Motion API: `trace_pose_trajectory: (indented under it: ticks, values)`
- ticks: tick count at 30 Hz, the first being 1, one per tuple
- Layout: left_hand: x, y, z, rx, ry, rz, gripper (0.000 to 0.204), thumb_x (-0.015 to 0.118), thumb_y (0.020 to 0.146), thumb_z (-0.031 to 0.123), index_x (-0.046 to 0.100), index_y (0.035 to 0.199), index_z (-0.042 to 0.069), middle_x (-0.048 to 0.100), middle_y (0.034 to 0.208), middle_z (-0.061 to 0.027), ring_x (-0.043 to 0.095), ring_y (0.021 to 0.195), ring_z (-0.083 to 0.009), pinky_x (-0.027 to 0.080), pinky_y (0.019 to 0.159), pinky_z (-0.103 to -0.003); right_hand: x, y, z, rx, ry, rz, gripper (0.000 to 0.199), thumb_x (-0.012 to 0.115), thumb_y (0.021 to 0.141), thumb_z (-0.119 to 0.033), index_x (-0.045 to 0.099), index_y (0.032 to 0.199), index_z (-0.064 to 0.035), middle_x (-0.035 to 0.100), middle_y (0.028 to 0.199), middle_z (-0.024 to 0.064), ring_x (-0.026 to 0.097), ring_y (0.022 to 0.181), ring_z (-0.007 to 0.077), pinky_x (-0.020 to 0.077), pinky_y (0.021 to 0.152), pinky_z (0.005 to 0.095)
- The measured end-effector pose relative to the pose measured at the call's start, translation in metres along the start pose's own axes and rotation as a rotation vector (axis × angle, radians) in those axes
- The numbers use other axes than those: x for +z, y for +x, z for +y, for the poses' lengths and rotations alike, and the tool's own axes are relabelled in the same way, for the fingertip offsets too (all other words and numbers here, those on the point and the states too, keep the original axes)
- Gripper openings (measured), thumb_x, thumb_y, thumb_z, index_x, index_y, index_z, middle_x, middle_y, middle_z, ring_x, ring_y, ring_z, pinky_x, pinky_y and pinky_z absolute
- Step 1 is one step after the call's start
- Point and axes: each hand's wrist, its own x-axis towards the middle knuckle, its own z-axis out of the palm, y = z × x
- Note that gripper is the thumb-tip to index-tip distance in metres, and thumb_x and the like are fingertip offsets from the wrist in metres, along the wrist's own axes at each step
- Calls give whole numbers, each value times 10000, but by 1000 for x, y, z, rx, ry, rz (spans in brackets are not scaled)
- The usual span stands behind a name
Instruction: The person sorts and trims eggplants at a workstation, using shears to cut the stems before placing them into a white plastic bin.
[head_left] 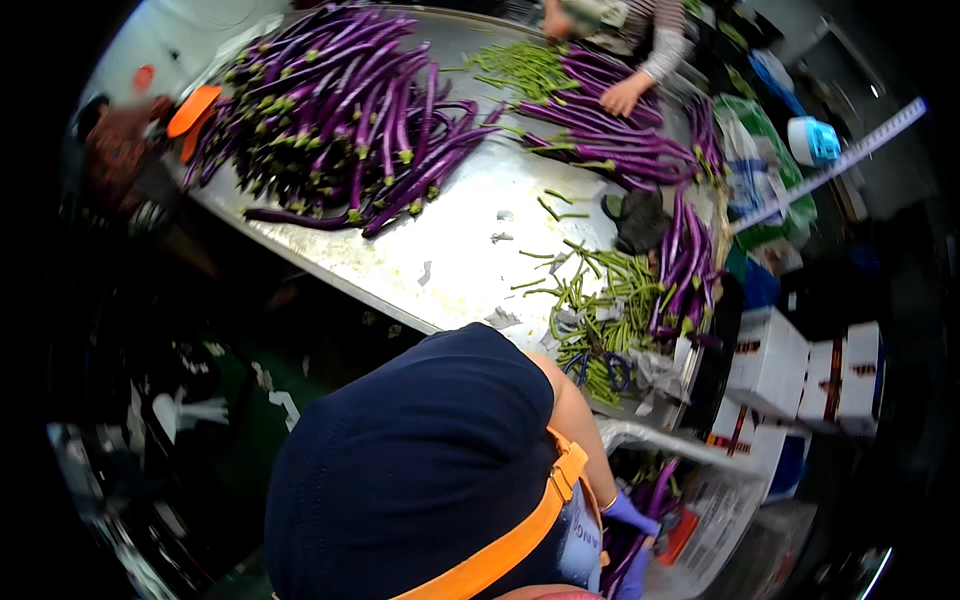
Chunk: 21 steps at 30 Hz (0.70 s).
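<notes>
At the lower right, my left hand (631,514), in a purple glove, reaches down to a crate and closes on long purple eggplants (622,556). Just below it, my right hand (634,578), also gloved in purple, is partly hidden behind my body and seems closed around the same bunch. More eggplants (660,487) lie in the clear plastic crate (722,510), beside a red-orange piece (680,536). My navy sleeve and an orange strap (530,520) cover much of the lower middle.
A metal table (470,225) bears a big eggplant heap (345,110), green beans (610,300), blue-handled scissors (612,370) and a dark cloth (640,222). Across it, a co-worker's hand (625,95) rests on other eggplants. White boxes (768,360) stand at the right.
</notes>
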Motion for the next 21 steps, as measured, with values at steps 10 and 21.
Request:
trace_pose_trajectory:
  ticks: [10, 21]
  values:
    - [-1, -35, -8, -256, 181, -130, 797, 791, 840, 586, 546, 1381, 54, 652, 1261, -113, 635, 1167, -215, 524, 1000, -370, 59, -79, 49, 43, 336, 17, 766, 609, 947, -669, 561, 1406, -58, 707, 1162, 164, 718, 990, 257, 610, 900, 373]
    - [11, -24, -20, -110, 743, -222, 1330, 794, 635, 781, 295, 1597, 10, 463, 1533, -279, 404, 1452, -412, 323, 1208, -435, 96, -125, 58, -187, 412, 94, 698, 653, 929, -648, 578, 1332, -82, 700, 1089, 107, 709, 949, 212, 612, 877, 336]
